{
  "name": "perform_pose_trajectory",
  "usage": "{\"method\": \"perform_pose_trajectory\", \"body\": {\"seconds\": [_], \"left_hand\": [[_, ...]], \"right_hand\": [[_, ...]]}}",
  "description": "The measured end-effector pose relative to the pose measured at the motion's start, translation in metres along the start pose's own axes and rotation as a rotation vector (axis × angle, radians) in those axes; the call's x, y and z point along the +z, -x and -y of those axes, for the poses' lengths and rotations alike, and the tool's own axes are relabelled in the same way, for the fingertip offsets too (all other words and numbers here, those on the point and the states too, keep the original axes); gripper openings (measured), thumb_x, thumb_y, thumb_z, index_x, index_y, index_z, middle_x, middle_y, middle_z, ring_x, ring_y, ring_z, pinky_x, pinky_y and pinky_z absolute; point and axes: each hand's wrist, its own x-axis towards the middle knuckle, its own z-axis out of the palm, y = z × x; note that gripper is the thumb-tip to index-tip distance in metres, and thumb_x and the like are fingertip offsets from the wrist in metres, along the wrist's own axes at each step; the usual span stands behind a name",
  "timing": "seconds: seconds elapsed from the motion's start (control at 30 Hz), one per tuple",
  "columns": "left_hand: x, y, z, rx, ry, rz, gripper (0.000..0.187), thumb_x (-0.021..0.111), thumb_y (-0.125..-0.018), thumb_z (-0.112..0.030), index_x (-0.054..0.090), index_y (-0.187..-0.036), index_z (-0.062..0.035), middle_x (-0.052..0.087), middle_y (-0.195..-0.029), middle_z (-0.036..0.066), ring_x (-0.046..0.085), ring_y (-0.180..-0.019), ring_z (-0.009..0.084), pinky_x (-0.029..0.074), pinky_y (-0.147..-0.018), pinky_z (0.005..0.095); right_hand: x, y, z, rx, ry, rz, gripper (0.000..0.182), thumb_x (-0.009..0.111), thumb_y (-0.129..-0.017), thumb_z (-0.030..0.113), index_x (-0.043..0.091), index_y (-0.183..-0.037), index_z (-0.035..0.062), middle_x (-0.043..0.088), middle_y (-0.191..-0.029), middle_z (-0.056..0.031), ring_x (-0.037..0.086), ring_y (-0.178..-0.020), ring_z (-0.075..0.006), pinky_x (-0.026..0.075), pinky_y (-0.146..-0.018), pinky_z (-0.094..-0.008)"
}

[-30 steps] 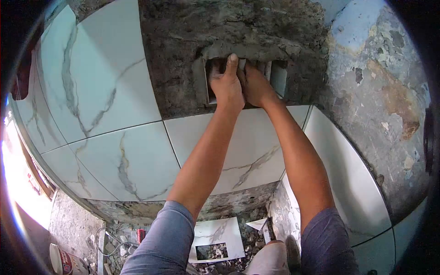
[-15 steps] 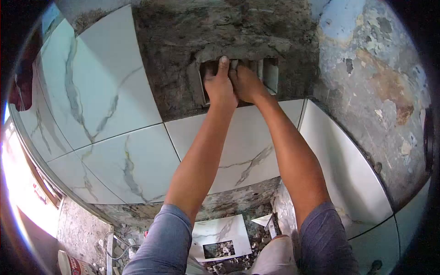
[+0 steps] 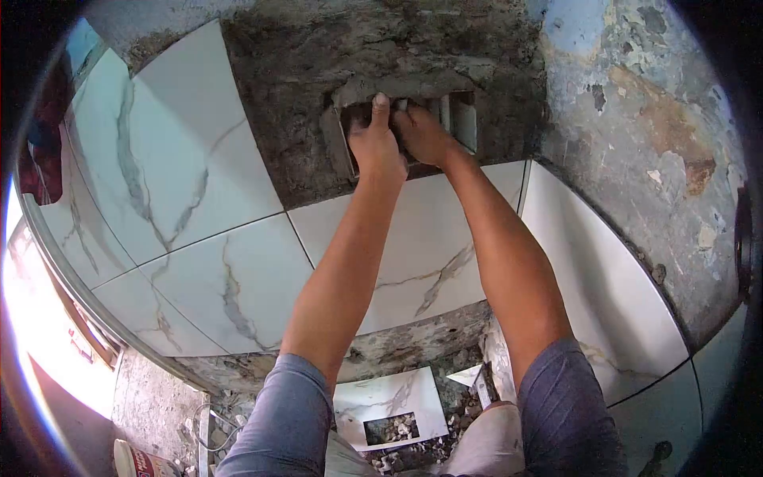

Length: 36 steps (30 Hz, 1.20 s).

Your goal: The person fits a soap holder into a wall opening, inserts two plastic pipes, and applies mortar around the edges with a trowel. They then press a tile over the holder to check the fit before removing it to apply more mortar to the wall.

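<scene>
Both arms reach up to a rectangular recess (image 3: 464, 126) cut into a rough cement patch (image 3: 298, 111) on the wall. My left hand (image 3: 377, 149) is at the recess's left part, thumb pointing up, its other fingers curled inside and mostly hidden. Close beside it, my right hand (image 3: 425, 137) bends its fingers into the opening with the knuckles toward me. Whatever the fingers grip is hidden. Pale inner sides of the recess show to the right of my right hand. Just below the opening runs a white marbled wall tile (image 3: 421, 230).
More marbled tiles (image 3: 191, 143) cover the wall at left. A peeling wall (image 3: 636, 135) stands at right. On the rubble-strewn floor lies a tile with a rectangular cutout (image 3: 397, 391), near a triangular tile offcut (image 3: 465, 374). A white bucket (image 3: 131, 461) is at lower left.
The view has shifted slightly. Both hands stay in the recess in nearly the same pose, with only small movement.
</scene>
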Motion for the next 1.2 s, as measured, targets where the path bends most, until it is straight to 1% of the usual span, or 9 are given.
{"method": "perform_pose_trajectory", "body": {"seconds": [0.2,0.3,0.47,0.83,0.93,1.0,1.07,1.13,1.2], "left_hand": [[-0.008,-0.009,0.007,0.078,-0.117,0.048,0.077,0.075,-0.073,-0.048,0.041,-0.13,-0.0088,0.05,-0.117,0.009,0.05,-0.094,0.0235,0.042,-0.06,0.0378],[-0.001,-0.004,0.004,0.018,0.02,-0.018,0.065,0.075,-0.078,-0.029,0.043,-0.125,0.0026,0.053,-0.115,0.01,0.049,-0.104,0.0223,0.04,-0.089,0.0328],[-0.005,-0.012,0.01,0.051,0.044,0.04,0.069,0.076,-0.077,-0.03,0.041,-0.126,0.0041,0.053,-0.115,0.011,0.048,-0.103,0.0238,0.039,-0.089,0.0344],[0.0,0.0,-0.001,0.0,0.057,-0.008,0.059,0.075,-0.079,-0.028,0.047,-0.123,-0.0011,0.054,-0.112,0.01,0.049,-0.1,0.023,0.04,-0.086,0.0352],[-0.001,0.001,-0.003,-0.069,-0.015,-0.031,0.058,0.074,-0.079,-0.029,0.047,-0.123,-0.0011,0.054,-0.113,0.01,0.049,-0.101,0.0221,0.04,-0.087,0.0353],[-0.003,-0.004,0.002,0.027,-0.14,-0.048,0.072,0.074,-0.077,-0.042,0.042,-0.127,-0.0011,0.05,-0.121,0.014,0.051,-0.098,0.0268,0.045,-0.068,0.0411],[-0.008,-0.01,0.006,0.037,-0.126,-0.006,0.071,0.074,-0.077,-0.041,0.042,-0.127,-0.0004,0.051,-0.119,0.014,0.051,-0.1,0.027,0.045,-0.073,0.0421],[-0.01,-0.012,0.008,0.046,-0.112,0.043,0.071,0.073,-0.077,-0.041,0.042,-0.126,0.0003,0.053,-0.117,0.014,0.051,-0.101,0.0271,0.044,-0.078,0.0432],[-0.007,-0.009,0.008,0.106,-0.022,0.089,0.069,0.074,-0.078,-0.039,0.042,-0.125,0.0007,0.055,-0.11,0.013,0.052,-0.099,0.0272,0.046,-0.078,0.0413]], "right_hand": [[0.003,-0.001,-0.011,0.009,-0.095,-0.055,0.044,0.038,-0.092,0.033,0.054,-0.101,-0.006,0.055,-0.102,-0.0306,0.052,-0.096,-0.0468,0.04,-0.086,-0.0493],[0.004,0.006,-0.006,0.133,-0.136,-0.107,0.043,0.038,-0.091,0.034,0.055,-0.096,-0.0057,0.057,-0.091,-0.0283,0.055,-0.088,-0.0429,0.041,-0.081,-0.0492],[-0.015,0.009,0.009,0.277,-0.204,-0.043,0.044,0.037,-0.09,0.033,0.055,-0.09,-0.007,0.057,-0.078,-0.0251,0.057,-0.078,-0.0379,0.041,-0.076,-0.049],[-0.003,0.006,0.003,0.188,-0.082,-0.183,0.048,0.035,-0.091,0.035,0.057,-0.096,-0.0082,0.058,-0.095,-0.0318,0.055,-0.087,-0.0457,0.041,-0.079,-0.0494],[-0.014,0.006,0.009,0.244,-0.036,-0.004,0.048,0.035,-0.091,0.034,0.057,-0.095,-0.0083,0.058,-0.093,-0.0307,0.055,-0.086,-0.0454,0.04,-0.077,-0.0496],[-0.005,0.005,-0.005,0.205,-0.11,-0.072,0.046,0.037,-0.091,0.033,0.057,-0.094,-0.0084,0.058,-0.092,-0.0293,0.055,-0.085,-0.0451,0.04,-0.076,-0.0496],[-0.002,0.008,0.002,0.166,-0.187,-0.139,0.045,0.038,-0.09,0.032,0.058,-0.093,-0.0085,0.059,-0.091,-0.028,0.055,-0.084,-0.0448,0.04,-0.075,-0.0495],[-0.005,0.012,0.008,0.344,-0.413,-0.113,0.041,0.043,-0.088,0.03,0.054,-0.103,-0.0058,0.056,-0.094,-0.0135,0.051,-0.086,-0.0232,0.041,-0.077,-0.0379],[0.004,0.005,0.008,0.403,-0.461,-0.168,0.039,0.045,-0.087,0.026,0.055,-0.106,-0.0063,0.056,-0.098,-0.0151,0.052,-0.088,-0.0242,0.042,-0.077,-0.0388]]}}
